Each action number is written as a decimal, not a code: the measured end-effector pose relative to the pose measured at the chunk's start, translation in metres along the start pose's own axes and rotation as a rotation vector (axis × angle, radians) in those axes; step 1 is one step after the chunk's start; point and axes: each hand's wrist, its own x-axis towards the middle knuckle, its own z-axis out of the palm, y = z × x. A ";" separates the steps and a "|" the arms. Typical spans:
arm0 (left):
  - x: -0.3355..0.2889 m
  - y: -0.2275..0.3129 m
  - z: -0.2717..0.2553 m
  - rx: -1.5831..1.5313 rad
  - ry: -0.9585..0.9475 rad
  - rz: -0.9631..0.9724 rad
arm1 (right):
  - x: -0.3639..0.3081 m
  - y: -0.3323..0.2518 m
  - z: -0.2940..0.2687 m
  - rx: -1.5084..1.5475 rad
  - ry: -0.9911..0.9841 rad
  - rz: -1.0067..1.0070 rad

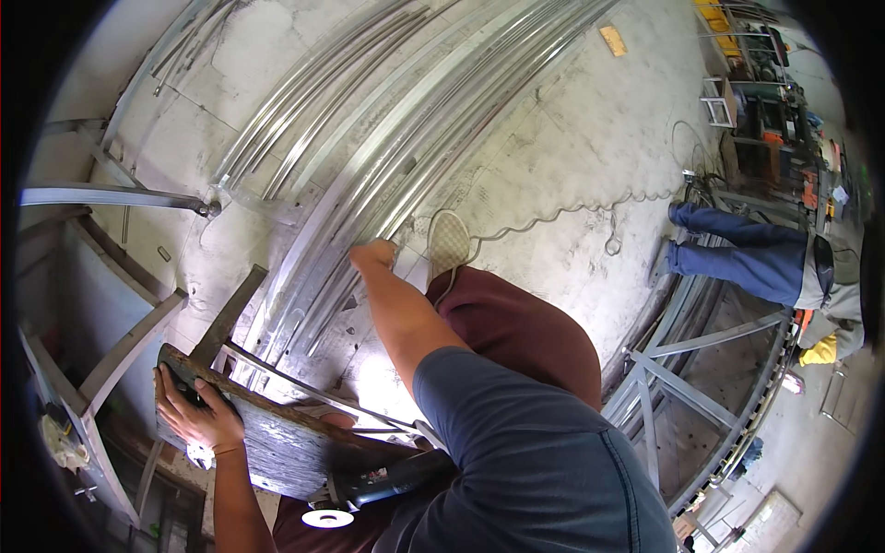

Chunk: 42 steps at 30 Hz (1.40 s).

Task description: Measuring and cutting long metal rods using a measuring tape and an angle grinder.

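My right hand (pixel 373 253) reaches down to a bundle of long silver metal bars (pixel 415 138) on the floor, its fingers curled at one bar; the fingertips are partly hidden. My left hand (pixel 198 413) lies with fingers spread on the end of a thick, worn wooden board (pixel 286 452). Beside that board, close to my body, rests an angle grinder (pixel 383 484) with a pale round disc (pixel 327 519). Neither hand touches the grinder.
My shoe (pixel 449 241) stands beside the bars, near a coiled cable (pixel 572 210) crossing the floor. Welded metal frames (pixel 129 350) stand at left; another frame (pixel 687 387) is at right. A person in blue trousers (pixel 737 249) with a yellow glove (pixel 819 350) works there.
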 end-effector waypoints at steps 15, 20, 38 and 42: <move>0.002 0.000 -0.001 -0.018 0.006 0.004 | -0.003 0.041 -0.014 0.208 0.169 0.087; -0.001 -0.002 -0.005 0.010 0.014 -0.019 | -0.066 0.019 -0.025 -0.125 0.332 -0.200; 0.002 0.005 -0.008 -0.039 -0.058 -0.099 | -0.028 -0.041 0.015 -1.207 0.213 -1.597; 0.002 0.008 -0.009 -0.036 -0.077 -0.112 | -0.027 -0.048 0.006 -1.337 0.166 -1.595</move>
